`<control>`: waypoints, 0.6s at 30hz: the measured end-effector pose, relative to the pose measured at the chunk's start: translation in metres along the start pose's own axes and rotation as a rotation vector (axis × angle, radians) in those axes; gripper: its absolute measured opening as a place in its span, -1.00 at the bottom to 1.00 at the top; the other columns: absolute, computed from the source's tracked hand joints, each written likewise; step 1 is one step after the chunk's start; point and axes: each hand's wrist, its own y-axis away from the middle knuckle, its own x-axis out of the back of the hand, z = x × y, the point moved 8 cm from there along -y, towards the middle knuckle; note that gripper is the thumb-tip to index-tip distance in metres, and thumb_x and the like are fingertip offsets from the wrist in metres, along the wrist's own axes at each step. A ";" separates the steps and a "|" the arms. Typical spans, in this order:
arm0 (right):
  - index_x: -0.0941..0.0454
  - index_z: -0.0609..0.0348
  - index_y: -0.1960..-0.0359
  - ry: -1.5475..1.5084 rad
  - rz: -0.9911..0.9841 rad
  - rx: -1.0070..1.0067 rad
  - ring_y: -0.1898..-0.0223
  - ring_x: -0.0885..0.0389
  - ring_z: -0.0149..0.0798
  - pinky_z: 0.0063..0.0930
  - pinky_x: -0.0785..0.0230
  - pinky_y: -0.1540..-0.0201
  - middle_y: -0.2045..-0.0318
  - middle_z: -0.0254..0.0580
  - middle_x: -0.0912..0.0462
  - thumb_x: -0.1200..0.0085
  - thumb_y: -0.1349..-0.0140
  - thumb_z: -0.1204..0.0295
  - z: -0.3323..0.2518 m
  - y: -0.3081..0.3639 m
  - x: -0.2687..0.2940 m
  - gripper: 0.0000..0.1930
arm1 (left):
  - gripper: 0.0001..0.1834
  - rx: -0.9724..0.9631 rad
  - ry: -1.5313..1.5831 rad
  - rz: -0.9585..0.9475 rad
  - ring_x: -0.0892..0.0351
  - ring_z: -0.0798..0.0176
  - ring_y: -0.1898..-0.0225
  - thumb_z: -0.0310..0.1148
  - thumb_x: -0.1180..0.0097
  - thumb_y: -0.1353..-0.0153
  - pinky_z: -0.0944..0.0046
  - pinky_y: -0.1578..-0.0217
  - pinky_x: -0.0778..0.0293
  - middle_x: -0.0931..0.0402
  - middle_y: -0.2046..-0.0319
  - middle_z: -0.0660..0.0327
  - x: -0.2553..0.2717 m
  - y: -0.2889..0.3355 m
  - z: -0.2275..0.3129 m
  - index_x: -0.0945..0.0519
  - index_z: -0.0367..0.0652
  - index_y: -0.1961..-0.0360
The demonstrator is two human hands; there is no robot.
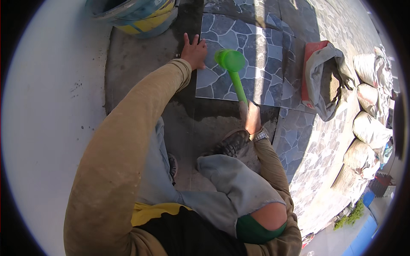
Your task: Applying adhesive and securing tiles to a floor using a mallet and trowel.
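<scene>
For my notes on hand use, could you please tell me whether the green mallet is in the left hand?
No, the right hand grips the green mallet by its handle.

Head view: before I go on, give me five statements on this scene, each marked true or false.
1. The right hand grips the green mallet by its handle. True.
2. The left hand holds the bucket. False: it is at the left edge of the patterned tile.
3. The mallet's head appears over the tile. True.
4. The wristwatch is on the left wrist. False: right wrist.
5. The open sack is left of the tile. False: it is right.
</scene>
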 end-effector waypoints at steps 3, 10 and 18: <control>-0.57 0.35 0.29 0.003 0.031 -0.024 0.31 -0.58 0.37 0.09 -0.36 0.31 0.50 0.30 -0.58 -0.01 -0.40 0.21 0.003 0.002 0.006 -0.64 | 0.05 -0.003 -0.021 -0.006 -0.01 -0.13 -0.52 0.08 -0.49 0.13 -0.64 -0.35 0.27 -0.21 -0.44 0.15 0.003 -0.003 0.011 -0.38 -0.16 -0.37; -0.57 0.40 0.33 0.042 0.043 -0.145 0.26 -0.59 0.39 0.07 -0.38 0.32 0.48 0.41 -0.55 -0.02 -0.38 0.04 0.011 -0.005 0.004 -0.48 | -0.21 0.016 0.018 0.146 -0.24 -0.11 -0.36 -0.08 -0.42 -0.01 -0.55 -0.32 0.09 -0.39 -0.21 0.06 0.009 0.026 0.007 -0.48 -0.09 -0.28; -0.56 0.41 0.34 0.058 -0.012 -0.224 0.21 -0.57 0.41 0.08 -0.38 0.31 0.44 0.41 -0.55 0.04 -0.42 0.01 0.073 0.008 0.001 -0.45 | -0.50 -0.401 0.299 -0.548 -0.71 -0.06 0.12 -0.34 -0.23 -0.14 -0.10 0.03 -0.51 -0.70 0.22 0.08 -0.059 0.236 0.139 -0.57 0.05 -0.16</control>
